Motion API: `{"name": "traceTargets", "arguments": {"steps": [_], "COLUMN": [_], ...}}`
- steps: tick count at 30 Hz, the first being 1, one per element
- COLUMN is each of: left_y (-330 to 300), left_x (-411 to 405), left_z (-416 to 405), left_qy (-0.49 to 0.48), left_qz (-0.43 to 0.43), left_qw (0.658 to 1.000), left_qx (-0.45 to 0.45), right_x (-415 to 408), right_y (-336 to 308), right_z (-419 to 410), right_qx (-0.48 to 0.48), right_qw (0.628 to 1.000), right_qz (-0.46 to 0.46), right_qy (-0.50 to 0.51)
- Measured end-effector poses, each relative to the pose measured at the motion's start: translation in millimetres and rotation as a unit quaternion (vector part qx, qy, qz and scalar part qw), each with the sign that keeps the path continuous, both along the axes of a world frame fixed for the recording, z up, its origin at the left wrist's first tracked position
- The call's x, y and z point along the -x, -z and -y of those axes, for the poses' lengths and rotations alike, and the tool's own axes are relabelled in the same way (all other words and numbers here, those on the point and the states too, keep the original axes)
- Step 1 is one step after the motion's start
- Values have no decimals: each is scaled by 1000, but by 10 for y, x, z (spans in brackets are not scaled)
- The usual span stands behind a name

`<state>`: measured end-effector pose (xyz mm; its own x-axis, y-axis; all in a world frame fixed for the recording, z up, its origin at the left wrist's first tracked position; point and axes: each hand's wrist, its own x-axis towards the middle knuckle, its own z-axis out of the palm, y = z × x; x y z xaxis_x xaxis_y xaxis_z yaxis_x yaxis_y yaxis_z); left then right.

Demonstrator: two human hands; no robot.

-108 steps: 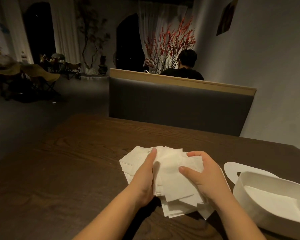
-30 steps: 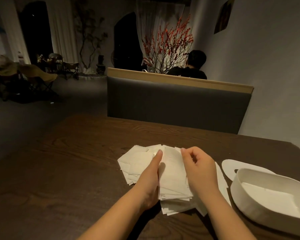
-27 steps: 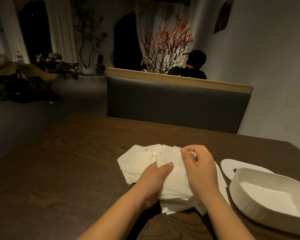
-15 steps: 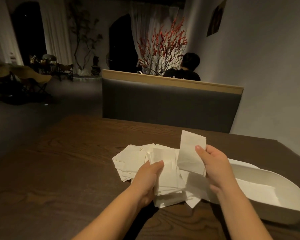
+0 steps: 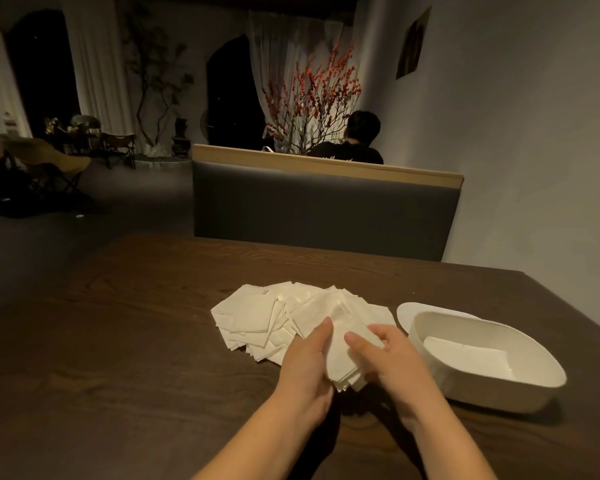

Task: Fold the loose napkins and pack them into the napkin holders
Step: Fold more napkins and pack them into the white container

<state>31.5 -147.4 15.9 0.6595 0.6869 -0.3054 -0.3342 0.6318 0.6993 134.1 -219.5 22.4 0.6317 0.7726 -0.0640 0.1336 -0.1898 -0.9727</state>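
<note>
On the left, the dark wooden bench (image 5: pixel 125 341) runs bare up to a loose, fanned pile of white napkins (image 5: pixel 257 317) lying flat near its middle. The person's left hand (image 5: pixel 305 365) rests on the near right part of that pile, fingers fairly straight and close together, the thumb side laid along the left edge of a smaller stack of napkins (image 5: pixel 340 362) that sits on top of the pile. The right hand (image 5: pixel 388 358) is just beside it, its thumb pressed on top of that small stack and its fingers curled around the stack's right edge, so the stack is held between the two hands. To the right, just beside the pile, stands a white oval napkin holder (image 5: pixel 492 386) with its top open; a flat layer of white napkin lies on its floor. Behind it, touching its far left rim, a flat white oval lid (image 5: pixel 409 311) lies on the bench. Beyond the bench stands a grey padded seat back (image 5: pixel 323 209), and behind that sits another person (image 5: pixel 354 143) facing away.
</note>
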Motion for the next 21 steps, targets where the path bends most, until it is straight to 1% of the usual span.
{"name": "traceTargets", "arguments": {"steps": [2,3,5,6,7,9,10,11,14,16,17,19,21], "left_y": [25,58,99,116,131,162,172,193,333,425,441,442,425], "left_x": [17,37,124,183,244,326,349,365,347,305,284,237,205], "left_z": [80,96,100,92,58,20,18,23,60,63,70,114,158], "left_qy": [0,6,26,42,57,77,79,81,91,108,111,101,78], "left_qz": [21,27,20,0,-28,-91,-113,-124,-145,-188,-200,-198,-185], "left_qw": [1000,1000,998,994,985,948,928,914,882,843,830,816,816], "left_qx": [0,-10,-53,-98,-162,-294,-346,-378,-439,-492,-509,-533,-543], "right_x": [30,52,21,-8,-42,-87,-107,-111,-110,-113,-114,-115,-126], "right_y": [73,86,126,136,138,140,164,187,328,398,412,421,432], "right_z": [101,146,248,316,364,483,531,568,643,654,641,605,577], "right_qx": [-42,-74,-116,-126,-131,-120,-110,-102,-60,-19,-10,-12,-37], "right_qw": [991,983,974,975,978,991,994,995,995,994,993,990,990], "right_qz": [-122,-164,-193,-185,-159,-64,-18,15,74,111,120,137,134], "right_qy": [-36,-41,-15,-1,9,14,13,7,0,-6,-11,-12,3]}}
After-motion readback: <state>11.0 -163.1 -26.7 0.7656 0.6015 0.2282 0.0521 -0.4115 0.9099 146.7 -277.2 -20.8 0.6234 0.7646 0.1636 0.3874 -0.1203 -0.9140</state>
